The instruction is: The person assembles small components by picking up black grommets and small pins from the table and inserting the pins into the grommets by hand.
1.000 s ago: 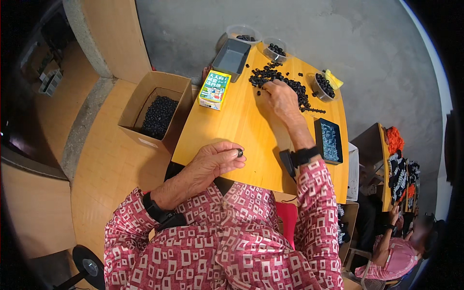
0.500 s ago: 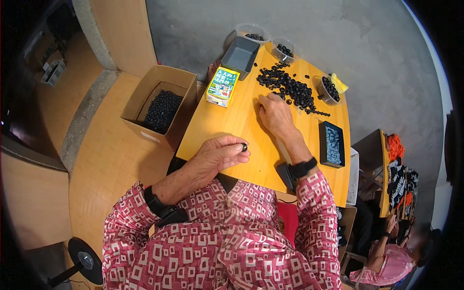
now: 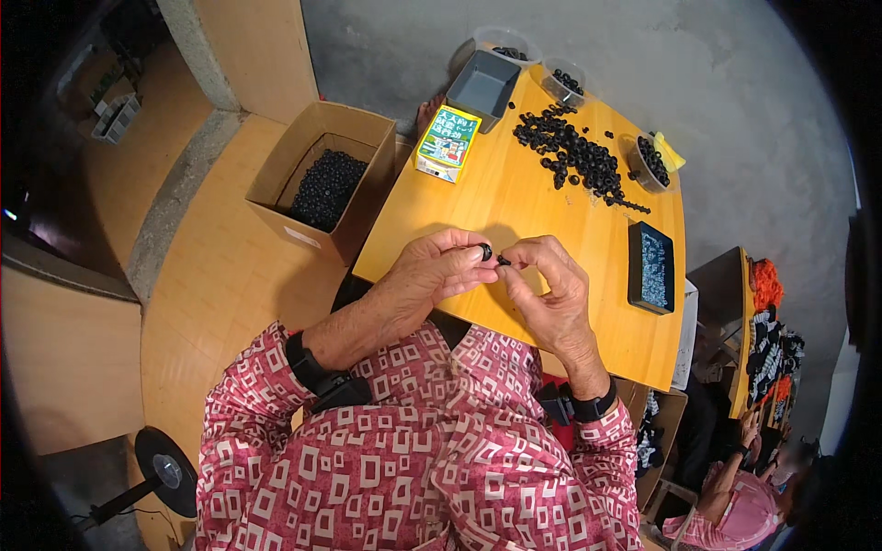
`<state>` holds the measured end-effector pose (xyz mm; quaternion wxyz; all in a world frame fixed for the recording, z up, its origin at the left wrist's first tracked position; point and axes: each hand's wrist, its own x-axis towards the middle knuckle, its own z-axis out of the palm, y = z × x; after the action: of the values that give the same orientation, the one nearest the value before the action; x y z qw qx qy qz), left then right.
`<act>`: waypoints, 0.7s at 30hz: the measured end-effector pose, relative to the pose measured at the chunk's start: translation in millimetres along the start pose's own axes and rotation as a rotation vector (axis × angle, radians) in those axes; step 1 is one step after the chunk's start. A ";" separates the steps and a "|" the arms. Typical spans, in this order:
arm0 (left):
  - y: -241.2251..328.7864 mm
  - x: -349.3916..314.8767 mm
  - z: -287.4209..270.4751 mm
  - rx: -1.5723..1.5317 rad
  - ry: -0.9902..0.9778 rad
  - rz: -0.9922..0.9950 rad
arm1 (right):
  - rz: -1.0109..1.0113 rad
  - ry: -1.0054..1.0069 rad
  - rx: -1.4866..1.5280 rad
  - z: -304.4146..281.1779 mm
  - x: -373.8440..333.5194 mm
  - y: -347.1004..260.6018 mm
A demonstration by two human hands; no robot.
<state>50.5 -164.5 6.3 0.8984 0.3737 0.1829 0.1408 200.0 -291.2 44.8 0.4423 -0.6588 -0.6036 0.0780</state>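
Note:
Both my hands meet above the near edge of the yellow wooden table (image 3: 423, 216). My left hand (image 3: 439, 268) pinches a small round black piece (image 3: 486, 251) between thumb and forefinger. Close beside it, my right hand (image 3: 558, 292) holds a smaller black part (image 3: 503, 261) in its fingertips, almost touching the left fingers. Its exact kind is too small to tell. Beyond the hands lies a loose heap of black pieces (image 3: 588, 163), ring-like or rounded. To the right sits a black tray (image 3: 634, 266) of tiny pale, clear-looking bits.
Along the far edge stand a grey bin (image 3: 480, 84), a yellow-green carton (image 3: 448, 142) and clear tubs (image 3: 550, 86) with black pieces. A cardboard box (image 3: 366, 207) of black pieces stands left of the table. At the lower right, another person (image 3: 746, 505) sits by a second bench.
My right hand has come back from the heap toward my left hand, now with a small black part in its fingertips. The left hand keeps its round piece. The view has shifted slightly.

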 end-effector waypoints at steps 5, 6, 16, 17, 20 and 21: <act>1.4 -1.0 -2.3 0.013 -0.041 -0.029 | -0.097 0.033 -0.084 2.3 -4.7 -0.1; 2.0 -1.4 -2.0 0.012 -0.040 -0.028 | -0.098 0.031 -0.084 2.3 -6.0 -1.0; -3.8 0.3 2.0 -0.020 -0.030 0.022 | -0.259 0.102 -0.296 6.1 -2.9 -5.6; -3.2 0.2 2.7 -0.017 -0.017 0.013 | -0.287 0.119 -0.325 6.6 -2.5 -5.6; -1.1 -1.2 5.5 -0.014 -0.027 0.012 | -0.297 0.139 -0.339 7.4 -2.4 -6.7; -1.3 -1.1 6.0 -0.015 -0.027 0.014 | -0.298 0.139 -0.339 7.7 -2.3 -6.6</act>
<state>52.3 -169.5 9.5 0.9025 0.3702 0.1670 0.1434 189.7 -290.2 43.7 0.3723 -0.6309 -0.6669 -0.1363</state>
